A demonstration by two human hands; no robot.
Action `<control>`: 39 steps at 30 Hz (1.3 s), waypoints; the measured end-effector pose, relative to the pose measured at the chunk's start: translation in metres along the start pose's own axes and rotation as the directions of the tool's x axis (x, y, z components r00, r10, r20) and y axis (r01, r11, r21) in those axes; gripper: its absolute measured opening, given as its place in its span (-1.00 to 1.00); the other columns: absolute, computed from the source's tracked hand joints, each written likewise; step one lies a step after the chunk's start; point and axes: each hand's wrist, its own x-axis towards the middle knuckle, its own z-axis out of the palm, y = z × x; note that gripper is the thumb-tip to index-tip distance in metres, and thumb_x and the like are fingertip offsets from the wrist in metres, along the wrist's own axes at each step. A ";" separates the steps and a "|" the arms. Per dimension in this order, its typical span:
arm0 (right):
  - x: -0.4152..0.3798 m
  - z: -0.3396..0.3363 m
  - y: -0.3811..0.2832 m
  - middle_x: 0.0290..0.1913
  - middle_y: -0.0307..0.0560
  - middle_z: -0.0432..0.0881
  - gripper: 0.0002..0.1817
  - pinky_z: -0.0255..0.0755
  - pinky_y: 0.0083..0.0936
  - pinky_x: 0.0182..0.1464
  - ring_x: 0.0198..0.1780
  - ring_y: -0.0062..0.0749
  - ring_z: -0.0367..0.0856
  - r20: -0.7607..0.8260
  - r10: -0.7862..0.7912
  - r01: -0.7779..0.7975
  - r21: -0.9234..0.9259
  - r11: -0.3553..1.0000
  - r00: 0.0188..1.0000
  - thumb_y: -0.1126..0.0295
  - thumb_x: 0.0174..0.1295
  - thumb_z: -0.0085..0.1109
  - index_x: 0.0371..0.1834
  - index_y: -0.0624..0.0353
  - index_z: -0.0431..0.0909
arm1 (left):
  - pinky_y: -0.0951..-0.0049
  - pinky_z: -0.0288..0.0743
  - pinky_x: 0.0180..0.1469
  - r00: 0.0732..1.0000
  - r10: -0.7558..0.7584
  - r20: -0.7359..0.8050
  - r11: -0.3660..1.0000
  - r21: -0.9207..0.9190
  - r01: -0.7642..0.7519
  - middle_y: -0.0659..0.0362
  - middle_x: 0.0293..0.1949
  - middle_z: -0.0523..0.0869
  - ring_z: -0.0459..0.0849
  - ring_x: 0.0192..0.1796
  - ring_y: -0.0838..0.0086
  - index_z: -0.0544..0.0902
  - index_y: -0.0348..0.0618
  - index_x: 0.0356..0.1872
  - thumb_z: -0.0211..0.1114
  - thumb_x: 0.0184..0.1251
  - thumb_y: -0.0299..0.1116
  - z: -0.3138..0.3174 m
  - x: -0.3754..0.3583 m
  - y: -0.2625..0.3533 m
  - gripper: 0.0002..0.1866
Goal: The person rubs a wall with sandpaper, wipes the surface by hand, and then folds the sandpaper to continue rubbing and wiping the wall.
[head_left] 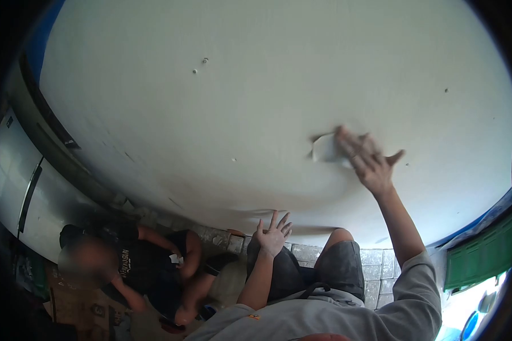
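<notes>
Right hand (370, 162) presses a sanding pad (326, 149) flat against the wall (239, 113), fingers spread; left hand (273, 233) open, empty. Wall mostly smooth; specks remain up-left of it.

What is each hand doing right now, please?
Left hand: open, fingers spread, holding nothing.
Right hand: pressing a white pad flat against the wall.

White wall (239, 113), pale sanding pad (326, 150), grey sleeve (418, 295), green crate (483, 253), grey floor tiles (375, 267)
</notes>
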 end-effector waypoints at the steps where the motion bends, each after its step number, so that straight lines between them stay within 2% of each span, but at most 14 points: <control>1: 0.016 -0.012 0.014 0.39 -0.62 0.38 -0.45 -0.76 0.15 0.45 0.52 -0.51 0.07 -0.046 0.235 -0.237 -0.049 0.970 0.971 0.25 0.27 0.09 0.38 -0.33 0.38 | 0.19 -0.19 0.44 1.000 0.000 -0.003 1.000 0.008 0.000 0.12 0.48 0.19 0.09 0.44 0.12 0.09 0.34 0.52 -0.19 0.22 0.44 0.002 0.000 -0.001 -0.15; 4: 0.029 -0.014 0.010 0.41 -0.70 0.34 -0.49 -0.77 0.13 0.46 0.49 -0.59 0.14 -0.196 0.547 -0.520 0.176 0.836 0.814 0.27 0.32 0.02 0.36 -0.37 0.39 | 0.19 -0.17 0.43 1.000 0.003 -0.004 1.000 0.001 -0.003 0.13 0.48 0.16 0.07 0.43 0.12 0.13 0.33 0.51 -0.14 0.20 0.44 0.001 -0.004 -0.008 -0.14; 6: 0.009 -0.005 -0.020 0.34 -0.65 0.43 -0.41 -0.87 0.15 0.41 0.56 -0.24 0.02 0.039 -0.069 0.066 0.080 0.995 0.997 0.41 0.24 0.14 0.38 -0.27 0.39 | 0.19 -0.17 0.44 1.000 0.010 -0.001 1.000 0.012 -0.010 0.13 0.49 0.16 0.06 0.44 0.12 0.13 0.33 0.51 -0.14 0.20 0.44 -0.001 -0.010 -0.012 -0.14; 8: 0.010 -0.004 -0.007 0.35 -0.65 0.42 -0.38 -0.83 0.10 0.44 0.57 -0.25 -0.02 -0.051 -0.073 0.078 0.121 0.990 0.996 0.40 0.21 0.17 0.38 -0.26 0.38 | 0.20 -0.18 0.44 1.000 -0.007 -0.003 1.000 0.011 0.007 0.12 0.49 0.15 0.04 0.45 0.10 0.12 0.34 0.51 -0.13 0.20 0.44 0.000 -0.011 -0.010 -0.14; 10: 0.048 -0.038 0.023 0.39 -0.69 0.37 -0.42 -0.73 0.12 0.47 0.53 -0.53 0.08 -0.060 0.477 -0.480 -0.137 0.866 0.877 0.26 0.27 0.10 0.40 -0.35 0.35 | 0.20 -0.17 0.44 1.000 0.004 0.014 1.000 0.020 -0.005 0.13 0.49 0.15 0.05 0.45 0.12 0.12 0.34 0.51 -0.13 0.19 0.44 0.004 -0.009 -0.005 -0.14; 12: 0.048 -0.034 0.006 0.37 -0.68 0.39 -0.43 -0.81 0.16 0.44 0.51 -0.65 0.11 -0.149 0.534 -0.542 -0.010 0.840 0.832 0.18 0.28 0.06 0.41 -0.40 0.32 | 0.21 -0.16 0.44 1.000 -0.004 0.016 1.000 0.015 0.004 0.13 0.49 0.16 0.07 0.44 0.15 0.13 0.35 0.51 -0.12 0.19 0.44 0.002 -0.016 -0.013 -0.14; 14: 0.032 -0.020 -0.027 0.33 -0.61 0.45 -0.43 -0.87 0.16 0.43 0.50 -0.57 0.13 0.061 -0.138 0.130 0.116 0.985 0.989 0.16 0.28 0.09 0.40 -0.39 0.33 | 0.22 -0.09 0.41 1.000 -0.028 0.012 0.999 0.020 0.028 0.16 0.46 0.22 0.15 0.39 0.20 0.14 0.36 0.50 -0.12 0.19 0.44 0.008 -0.014 -0.011 -0.15; 17: 0.041 0.005 -0.010 0.34 -0.56 0.44 -0.43 -0.87 0.13 0.44 0.48 -0.57 0.17 -0.304 -0.067 0.003 -0.207 0.978 0.950 0.10 0.26 0.10 0.39 -0.38 0.34 | 0.22 -0.08 0.41 0.999 -0.040 0.013 0.999 0.022 0.040 0.16 0.46 0.23 0.18 0.37 0.23 0.15 0.37 0.50 -0.12 0.18 0.45 0.013 -0.015 -0.003 -0.14; 18: 0.049 -0.007 0.008 0.35 -0.57 0.43 -0.49 -0.87 0.16 0.44 0.46 -0.58 0.22 -0.225 0.213 -0.228 -0.042 0.973 0.951 0.13 0.32 0.08 0.37 -0.40 0.36 | 0.22 -0.08 0.41 0.999 -0.026 0.024 0.999 0.023 0.025 0.17 0.45 0.23 0.18 0.37 0.24 0.16 0.36 0.50 -0.11 0.18 0.46 0.014 -0.015 -0.004 -0.14; 22: 0.062 -0.017 0.007 0.31 -0.52 0.50 -0.32 -0.69 0.24 0.47 0.48 -0.37 0.20 -0.135 0.278 -0.266 0.100 0.959 0.951 0.43 0.06 0.20 0.36 -0.21 0.41 | 0.22 -0.07 0.40 1.000 -0.025 -0.004 1.000 0.008 0.025 0.19 0.45 0.23 0.20 0.35 0.26 0.18 0.36 0.49 -0.10 0.17 0.47 0.016 -0.006 0.004 -0.14; 24: 0.026 -0.016 -0.017 0.33 -0.51 0.47 -0.31 -0.65 0.16 0.49 0.50 -0.33 0.16 0.036 -0.199 0.189 0.182 0.965 0.979 0.51 0.06 0.14 0.36 -0.22 0.41 | 0.23 -0.05 0.40 0.999 -0.031 -0.024 0.999 0.021 0.031 0.20 0.44 0.25 0.23 0.32 0.28 0.18 0.36 0.48 -0.10 0.16 0.47 0.019 -0.009 0.004 -0.14; 29: 0.007 -0.071 0.029 0.38 -0.21 0.43 -0.40 -0.52 -0.07 0.54 0.54 -0.16 0.06 -0.087 0.620 -0.559 0.348 0.753 0.780 0.65 0.19 -0.04 0.35 0.02 0.42 | 0.22 -0.02 0.39 1.000 0.011 0.011 1.000 -0.011 -0.011 0.22 0.43 0.26 0.28 0.28 0.33 0.20 0.34 0.48 -0.11 0.15 0.49 0.017 -0.006 0.003 -0.12; 34: 0.004 -0.068 0.093 0.32 -0.09 0.49 -0.54 -0.16 -0.18 0.49 0.38 -0.32 0.40 -0.511 0.679 -0.611 0.328 0.721 0.527 0.64 0.38 -0.18 0.33 0.16 0.41 | 0.20 0.00 0.38 1.000 -0.006 0.006 1.000 -0.004 0.006 0.21 0.41 0.30 0.30 0.26 0.33 0.21 0.32 0.47 -0.12 0.16 0.50 0.015 -0.009 0.003 -0.12; 39: -0.007 -0.036 0.082 0.34 -0.21 0.48 -0.37 -0.07 -0.21 0.49 0.35 -0.47 0.43 -0.076 0.427 -0.406 0.198 0.892 0.901 0.71 0.15 -0.10 0.29 -0.07 0.48 | 0.21 0.14 0.32 0.999 -0.021 -0.027 0.998 -0.061 0.019 0.18 0.39 0.36 0.41 0.20 0.27 0.23 0.35 0.46 -0.15 0.21 0.47 0.021 -0.009 0.000 -0.18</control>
